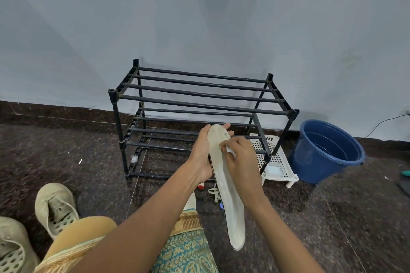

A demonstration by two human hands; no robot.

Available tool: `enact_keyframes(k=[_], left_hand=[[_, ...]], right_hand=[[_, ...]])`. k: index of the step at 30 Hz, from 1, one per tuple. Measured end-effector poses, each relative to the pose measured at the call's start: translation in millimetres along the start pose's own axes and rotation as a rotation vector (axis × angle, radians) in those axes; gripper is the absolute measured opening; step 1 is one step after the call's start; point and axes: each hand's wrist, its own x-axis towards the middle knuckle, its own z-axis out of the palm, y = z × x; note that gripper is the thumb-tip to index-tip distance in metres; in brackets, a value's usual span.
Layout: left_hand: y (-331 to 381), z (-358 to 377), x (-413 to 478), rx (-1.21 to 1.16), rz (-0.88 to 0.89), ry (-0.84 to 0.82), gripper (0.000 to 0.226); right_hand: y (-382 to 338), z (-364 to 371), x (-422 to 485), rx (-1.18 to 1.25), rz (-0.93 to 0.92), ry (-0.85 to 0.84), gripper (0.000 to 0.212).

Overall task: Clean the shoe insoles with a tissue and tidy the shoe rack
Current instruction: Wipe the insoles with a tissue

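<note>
Before the rack [117,117] | left grip [203,153] clasps insole [230,201] | right grip [241,159] pinches tissue [231,152] on insole | bucket [310,162] contents unclear

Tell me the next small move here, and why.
Probably draw the tissue down the insole toward its near end: the right hand pinches it against the far end, the left hand holds that end, and the long stretch below lies uncovered.

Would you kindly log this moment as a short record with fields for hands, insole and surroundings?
left hand: holds the insole near its far end
right hand: pinches a white tissue against the insole
shoe rack: black, standing by the wall
bucket: blue, right of the shoe rack
shoes: two beige, on the floor lower left
</note>
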Motion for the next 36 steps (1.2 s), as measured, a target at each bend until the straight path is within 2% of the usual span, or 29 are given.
enact_keyframes(k=[9,18,31,36], left_hand=[[-0.5,-0.4,0.6,-0.029,0.009,0.017,0.05],[-3.1,-4.0,2.1,0.035,-0.038,-0.019,0.054],[-3.3,-4.5,6.7,0.033,0.001,-0.017,0.052],[-5.2,-7.1,8.4,0.081,-0.025,-0.021,0.053]], right_hand=[[2.2,-2.1,-18.2,0.027,0.007,-0.057,0.018],[-6.4,-2.7,16.0,-0.048,0.007,0.053,0.02],[-9.9,-0.1,-4.8,0.078,0.019,-0.015,0.017],[-10.3,-1.7,14.8,0.069,0.058,0.056,0.017]])
